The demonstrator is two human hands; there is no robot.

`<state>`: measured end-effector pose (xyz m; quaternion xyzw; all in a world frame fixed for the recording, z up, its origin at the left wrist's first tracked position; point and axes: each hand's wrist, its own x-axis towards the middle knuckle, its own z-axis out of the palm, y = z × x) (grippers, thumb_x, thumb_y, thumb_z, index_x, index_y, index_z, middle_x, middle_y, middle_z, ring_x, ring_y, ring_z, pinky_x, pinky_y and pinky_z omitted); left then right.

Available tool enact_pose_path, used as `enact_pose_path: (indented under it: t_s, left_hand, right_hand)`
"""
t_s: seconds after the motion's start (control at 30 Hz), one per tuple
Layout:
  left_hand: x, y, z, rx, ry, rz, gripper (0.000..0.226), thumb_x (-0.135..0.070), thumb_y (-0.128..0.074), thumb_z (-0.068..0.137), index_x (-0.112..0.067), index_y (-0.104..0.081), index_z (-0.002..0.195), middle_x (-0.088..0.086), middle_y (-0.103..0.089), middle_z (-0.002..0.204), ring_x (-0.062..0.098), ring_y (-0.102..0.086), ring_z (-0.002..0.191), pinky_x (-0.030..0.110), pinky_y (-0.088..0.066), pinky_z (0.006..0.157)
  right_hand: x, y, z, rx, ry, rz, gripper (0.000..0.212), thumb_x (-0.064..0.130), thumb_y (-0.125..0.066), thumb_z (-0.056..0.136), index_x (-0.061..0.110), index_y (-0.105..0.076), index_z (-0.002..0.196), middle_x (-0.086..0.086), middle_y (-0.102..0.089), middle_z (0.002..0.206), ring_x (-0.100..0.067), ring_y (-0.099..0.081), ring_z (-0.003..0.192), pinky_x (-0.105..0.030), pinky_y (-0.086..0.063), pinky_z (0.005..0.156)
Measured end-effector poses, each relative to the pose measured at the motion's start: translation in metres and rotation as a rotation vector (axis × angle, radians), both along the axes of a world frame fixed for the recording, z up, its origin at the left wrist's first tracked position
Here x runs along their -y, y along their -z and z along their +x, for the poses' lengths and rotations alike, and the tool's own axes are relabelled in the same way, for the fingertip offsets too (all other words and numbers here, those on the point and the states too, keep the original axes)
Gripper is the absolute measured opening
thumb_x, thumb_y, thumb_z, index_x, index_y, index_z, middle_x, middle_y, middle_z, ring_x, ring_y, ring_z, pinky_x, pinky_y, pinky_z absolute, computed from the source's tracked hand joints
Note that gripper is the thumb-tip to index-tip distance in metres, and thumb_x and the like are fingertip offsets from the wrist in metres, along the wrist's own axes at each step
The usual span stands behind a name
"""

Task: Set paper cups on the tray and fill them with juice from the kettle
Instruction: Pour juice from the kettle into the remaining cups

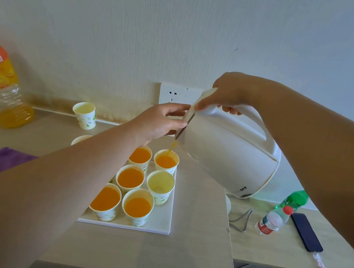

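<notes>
In the head view, the kettle is held tilted over the far right corner of the tray. It is gripped at the handle by the right hand, with the fingers curled round it. The lid is pinched at its edge between the thumb and the fingers of the left hand, so it seems to be steadied during the pouring.

A thin stream of juice is seen falling into the corner cup, which is already filled to a good part. Four full cups are counted on the tray: one beside the corner cup at the far edge, one in the middle row, and two at the near edge. An empty cup is standing at the right edge, in the middle row.

A half-hidden cup is covered by the left arm. Whether it is on the tray, and whether it is filled, cannot be told. A loose cup is left on the table near its far edge, apart from the tray, and it looks empty.

The task is judged to be well past the middle. What is left is to finish the corner cup, to fill the empty cup, and probably to place and fill the loose cup.
</notes>
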<state>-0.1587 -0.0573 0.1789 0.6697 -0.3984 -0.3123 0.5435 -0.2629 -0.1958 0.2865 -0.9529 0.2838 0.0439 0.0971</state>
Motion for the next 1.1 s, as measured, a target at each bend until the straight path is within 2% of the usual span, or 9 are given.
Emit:
enact_pose_path:
  t_s: [0.2,0.43,0.63,0.7,0.8,0.87,1.0,1.1]
  left_hand:
    - [-0.001,0.001,0.0,0.003,-0.005,0.005,0.042,-0.01,-0.064,0.09,-0.027,-0.058,0.128,-0.003,-0.063,0.124,0.01,-0.062,0.107,0.029,-0.052,0.093]
    - [-0.001,0.006,0.002,0.008,-0.014,0.024,0.042,-0.009,-0.065,0.089,-0.031,-0.06,0.125,-0.007,-0.063,0.123,0.013,-0.061,0.111,0.036,-0.05,0.098]
    - [-0.004,0.009,-0.002,0.161,-0.016,0.055,0.047,-0.015,-0.068,0.086,-0.028,-0.057,0.131,-0.007,-0.061,0.129,0.01,-0.057,0.117,0.03,-0.046,0.102]
    - [-0.006,0.007,-0.005,0.198,-0.002,0.059,0.047,-0.013,-0.067,0.086,-0.025,-0.057,0.131,-0.007,-0.061,0.128,0.007,-0.059,0.113,0.016,-0.047,0.093]
    - [-0.008,0.003,-0.011,0.244,0.0,0.057,0.05,-0.012,-0.068,0.085,-0.023,-0.057,0.132,-0.009,-0.061,0.124,0.006,-0.061,0.106,-0.003,-0.042,0.071]
    - [-0.009,0.003,-0.015,0.261,-0.008,0.049,0.052,-0.013,-0.071,0.083,-0.023,-0.057,0.132,-0.008,-0.062,0.123,0.007,-0.06,0.104,-0.004,-0.041,0.066]
    - [-0.013,0.003,-0.021,0.295,-0.04,0.037,0.057,-0.017,-0.075,0.08,-0.024,-0.056,0.133,-0.008,-0.06,0.127,0.009,-0.06,0.108,0.006,-0.042,0.072]
    - [-0.019,0.003,-0.024,0.277,-0.045,0.027,0.057,-0.018,-0.076,0.079,-0.024,-0.056,0.133,-0.009,-0.06,0.128,0.008,-0.061,0.108,0.007,-0.043,0.072]
  right_hand:
    - [0.001,0.002,0.002,0.001,0.001,0.009,0.051,0.055,-0.068,0.076,0.005,-0.064,0.082,-0.006,-0.059,0.062,-0.017,-0.053,0.048,-0.026,-0.045,0.054]
    - [0.001,0.007,0.001,-0.006,0.017,0.034,0.06,0.058,-0.067,0.075,0.0,-0.067,0.092,-0.008,-0.063,0.067,-0.018,-0.056,0.051,-0.026,-0.045,0.055]
    - [0.004,0.02,-0.018,0.051,0.01,0.123,0.047,0.053,-0.068,0.078,0.007,-0.061,0.087,-0.001,-0.059,0.059,-0.016,-0.053,0.049,-0.025,-0.042,0.055]
    - [0.007,0.025,-0.025,0.081,0.013,0.178,0.043,0.052,-0.069,0.077,0.01,-0.06,0.083,0.001,-0.058,0.057,-0.014,-0.052,0.048,-0.025,-0.041,0.056]
    - [0.011,0.032,-0.034,0.12,0.002,0.228,0.041,0.051,-0.07,0.076,0.012,-0.059,0.08,0.0,-0.059,0.058,-0.013,-0.052,0.048,-0.026,-0.04,0.059]
    - [0.011,0.034,-0.038,0.137,-0.008,0.24,0.04,0.051,-0.071,0.076,0.013,-0.057,0.077,0.0,-0.059,0.059,-0.012,-0.051,0.047,-0.026,-0.04,0.059]
    - [0.007,0.031,-0.043,0.148,-0.037,0.233,0.038,0.051,-0.07,0.077,0.016,-0.056,0.074,0.002,-0.058,0.056,-0.011,-0.051,0.047,-0.025,-0.039,0.058]
    - [0.0,0.024,-0.046,0.138,-0.058,0.221,0.039,0.053,-0.069,0.078,0.016,-0.057,0.075,0.004,-0.057,0.054,-0.011,-0.051,0.047,-0.025,-0.04,0.059]
